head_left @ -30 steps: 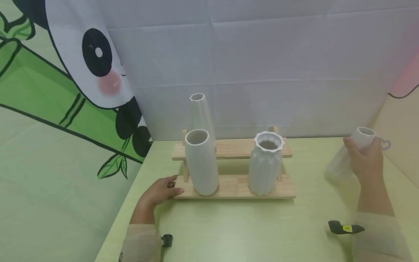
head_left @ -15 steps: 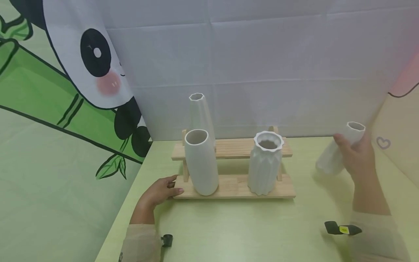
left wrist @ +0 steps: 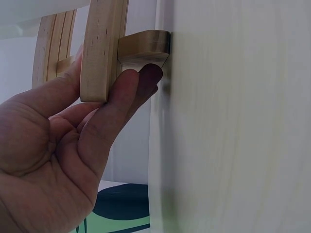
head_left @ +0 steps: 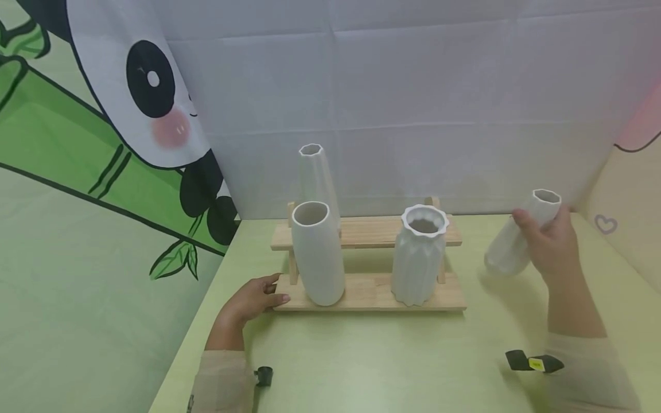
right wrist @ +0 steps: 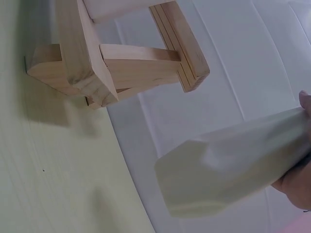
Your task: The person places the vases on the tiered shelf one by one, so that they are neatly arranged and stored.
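A two-tier wooden rack [head_left: 372,292] stands on the table. My left hand [head_left: 253,301] pinches the left end of its lower shelf, thumb on one face and fingers on the other in the left wrist view. In my right hand [head_left: 555,244] I hold a white faceted vase [head_left: 508,249] by its upper part, tilted, its base toward the rack and raised above the tabletop. On the lower shelf stand a smooth white vase [head_left: 317,258] at the left and a ribbed white vase [head_left: 418,264] with a scalloped rim at the right. A tall slim white vase [head_left: 317,175] stands behind on the upper shelf.
The pale yellow-green table [head_left: 361,361] ends at a white cloth backdrop [head_left: 413,103]. A panda-and-bamboo printed cloth [head_left: 119,143] hangs along the left. A cream side panel [head_left: 632,229] with a small heart borders the right.
My right hand has moved left toward the rack, carrying the faceted vase with it. My left hand keeps its place on the shelf end.
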Demonstrator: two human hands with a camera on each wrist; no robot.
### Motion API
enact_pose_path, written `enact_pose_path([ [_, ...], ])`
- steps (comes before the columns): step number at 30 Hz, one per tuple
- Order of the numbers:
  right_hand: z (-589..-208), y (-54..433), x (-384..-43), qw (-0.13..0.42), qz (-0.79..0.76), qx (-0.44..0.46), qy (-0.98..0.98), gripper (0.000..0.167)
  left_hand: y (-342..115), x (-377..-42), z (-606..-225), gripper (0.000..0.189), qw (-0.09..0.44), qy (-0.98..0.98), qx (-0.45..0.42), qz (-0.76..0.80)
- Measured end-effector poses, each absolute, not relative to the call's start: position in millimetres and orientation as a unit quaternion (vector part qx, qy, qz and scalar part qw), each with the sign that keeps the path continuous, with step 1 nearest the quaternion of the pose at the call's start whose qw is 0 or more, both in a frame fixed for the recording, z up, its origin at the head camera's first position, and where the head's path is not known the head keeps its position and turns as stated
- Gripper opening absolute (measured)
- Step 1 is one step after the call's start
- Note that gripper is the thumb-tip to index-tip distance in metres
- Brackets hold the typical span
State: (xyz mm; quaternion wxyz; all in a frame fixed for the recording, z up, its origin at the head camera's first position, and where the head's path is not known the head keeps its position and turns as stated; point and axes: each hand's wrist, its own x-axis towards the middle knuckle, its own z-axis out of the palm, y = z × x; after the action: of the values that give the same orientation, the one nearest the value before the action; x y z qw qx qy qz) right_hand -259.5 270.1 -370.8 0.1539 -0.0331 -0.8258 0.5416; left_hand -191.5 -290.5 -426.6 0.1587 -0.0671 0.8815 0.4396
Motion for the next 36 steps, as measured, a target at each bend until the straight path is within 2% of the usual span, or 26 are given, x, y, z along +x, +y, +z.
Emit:
enact_pose_path([
  [12,-372,256,-255,0.161,0.561,-0.008,-0.812,0.058,-297,-186,-428,0.085,0.158,0.886,-0.068,0.431],
  [17,-370,256,-256,0.180,0.550,0.002,-0.816,0.057,-298,-187,-429,0.083,0.161,0.883,-0.046,0.438],
  [30,-340,249,-265,0.204,0.550,0.041,-0.809,0.055,-296,-187,-424,0.078,0.160,0.886,-0.046,0.434],
  [36,-322,245,-268,0.196,0.557,0.032,-0.806,0.057,-296,-186,-424,0.079,0.161,0.887,-0.050,0.429],
])
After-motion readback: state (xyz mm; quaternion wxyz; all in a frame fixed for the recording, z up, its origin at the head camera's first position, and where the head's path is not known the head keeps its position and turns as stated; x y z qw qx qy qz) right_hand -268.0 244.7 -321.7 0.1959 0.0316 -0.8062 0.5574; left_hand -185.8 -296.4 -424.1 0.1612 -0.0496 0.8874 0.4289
